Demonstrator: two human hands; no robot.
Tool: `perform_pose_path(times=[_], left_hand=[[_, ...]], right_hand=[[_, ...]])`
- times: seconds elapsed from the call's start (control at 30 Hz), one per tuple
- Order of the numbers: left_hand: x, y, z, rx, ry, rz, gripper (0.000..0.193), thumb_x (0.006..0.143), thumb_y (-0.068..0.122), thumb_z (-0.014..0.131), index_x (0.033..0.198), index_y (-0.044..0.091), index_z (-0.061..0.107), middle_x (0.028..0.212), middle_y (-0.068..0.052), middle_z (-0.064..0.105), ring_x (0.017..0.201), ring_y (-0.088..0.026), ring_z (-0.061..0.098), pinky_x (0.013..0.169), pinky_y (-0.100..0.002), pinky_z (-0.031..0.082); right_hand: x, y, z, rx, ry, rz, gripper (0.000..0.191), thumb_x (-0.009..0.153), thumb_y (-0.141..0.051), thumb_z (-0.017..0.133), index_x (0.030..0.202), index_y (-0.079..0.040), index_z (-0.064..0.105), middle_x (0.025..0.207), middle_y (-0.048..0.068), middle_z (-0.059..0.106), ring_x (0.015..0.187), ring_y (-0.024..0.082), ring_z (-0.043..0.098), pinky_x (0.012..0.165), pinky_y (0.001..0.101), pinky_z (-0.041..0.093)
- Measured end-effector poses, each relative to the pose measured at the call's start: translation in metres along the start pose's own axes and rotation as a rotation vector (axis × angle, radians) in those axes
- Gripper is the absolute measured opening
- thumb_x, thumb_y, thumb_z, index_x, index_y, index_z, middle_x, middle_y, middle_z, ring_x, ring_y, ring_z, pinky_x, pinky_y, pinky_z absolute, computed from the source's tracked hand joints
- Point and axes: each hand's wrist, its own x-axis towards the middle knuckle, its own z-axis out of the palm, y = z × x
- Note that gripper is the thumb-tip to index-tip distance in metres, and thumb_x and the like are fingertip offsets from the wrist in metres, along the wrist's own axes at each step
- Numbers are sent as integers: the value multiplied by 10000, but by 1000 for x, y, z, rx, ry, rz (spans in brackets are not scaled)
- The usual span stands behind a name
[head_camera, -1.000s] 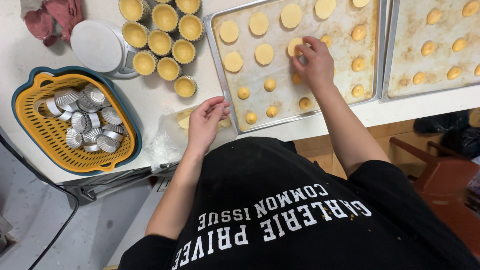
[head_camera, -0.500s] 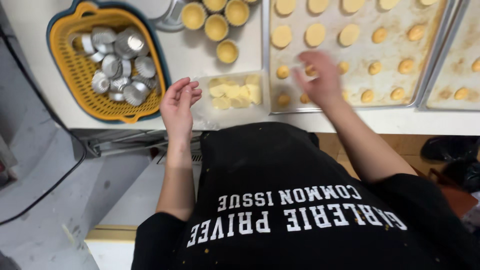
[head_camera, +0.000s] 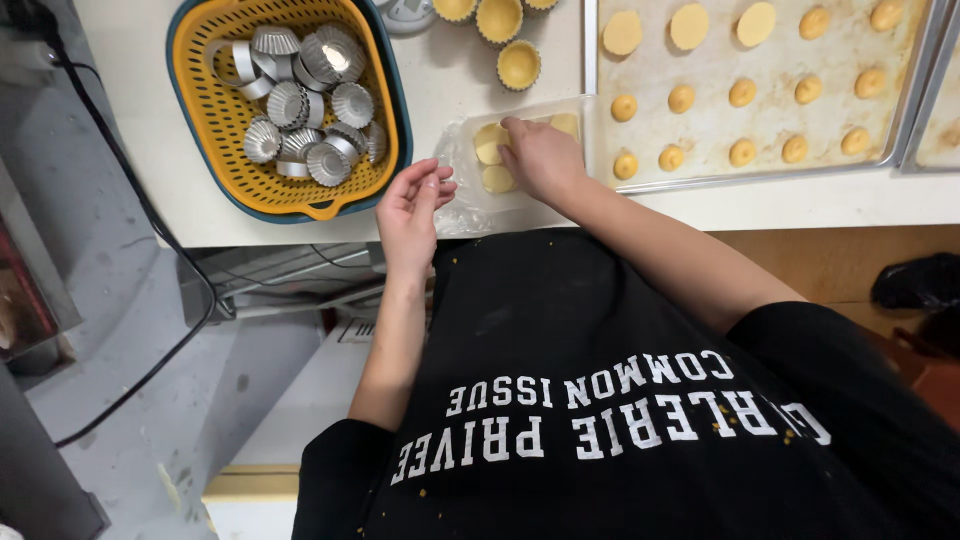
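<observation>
The right hand (head_camera: 540, 155) lies palm down on a sheet of clear plastic film (head_camera: 470, 200) at the near edge of the white desk (head_camera: 450, 80), its fingers curled onto the flat dough discs (head_camera: 490, 145) that rest there; whether it pinches one or only presses on them cannot be told. The left hand (head_camera: 410, 205) hovers just left of it, open and empty, fingers loosely bent over the crumpled edge of the film. These discs look pale, thin and soft, so they would likely be light, easily dented or torn, perhaps a little greasy; sliding fingertips under an edge and lifting flat seems the safest hold. Just beyond, on the far side, stand dough-lined tart moulds (head_camera: 518, 62). To the right a baking tray (head_camera: 900, 150) carries more discs and small dough balls (head_camera: 742, 152). To the left a yellow basket (head_camera: 200, 150) holds empty fluted metal moulds (head_camera: 310, 130), stiff and light.
</observation>
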Motion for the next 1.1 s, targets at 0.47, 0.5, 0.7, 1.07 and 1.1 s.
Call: perform_pose_path(times=[0.47, 0.5, 0.7, 1.07, 1.1], left_hand=[[4, 10, -8, -1, -97, -30, 263, 1046, 99, 603, 1261, -50, 631, 1131, -138, 741, 966, -167, 716, 899, -307, 598], [4, 9, -1, -11, -111, -36, 281, 1054, 114, 607, 1278, -55, 629, 1171, -157, 728, 1008, -180, 708, 920, -321, 595], [19, 12, 67, -228, -196, -327, 507, 1017, 304, 552, 1462, 98, 419, 1449, -101, 508, 1244, -215, 573, 971, -375, 538], [35, 6, 120, -614, -100, -392, 419, 1015, 299, 621, 1349, 117, 444, 1259, -144, 569, 1134, -281, 585, 935, -425, 537], [36, 5, 119, -631, -75, -421, 425, 1008, 301, 623, 1352, 115, 456, 1255, -143, 575, 1124, -278, 583, 928, -421, 532]], right_hand=[[3, -4, -3, 487, -64, 307, 334, 786, -192, 801, 1056, -25, 700, 950, 112, 730, 826, 246, 704, 709, 377, 570], [-1, 3, -8, 625, -41, 361, 321, 805, -175, 785, 1067, -21, 685, 950, 96, 720, 790, 216, 696, 634, 356, 568], [-31, 25, -30, 972, 116, 263, 238, 909, -114, 746, 1107, -10, 666, 997, 47, 714, 793, 117, 662, 550, 265, 560], [-62, 17, -48, 521, 271, -144, 280, 923, -1, 745, 1193, -53, 692, 1098, 93, 634, 940, 201, 722, 748, 294, 625], [-62, 20, -46, 518, 274, -131, 237, 928, -2, 758, 1151, -57, 697, 1090, 87, 646, 953, 200, 726, 751, 292, 627]])
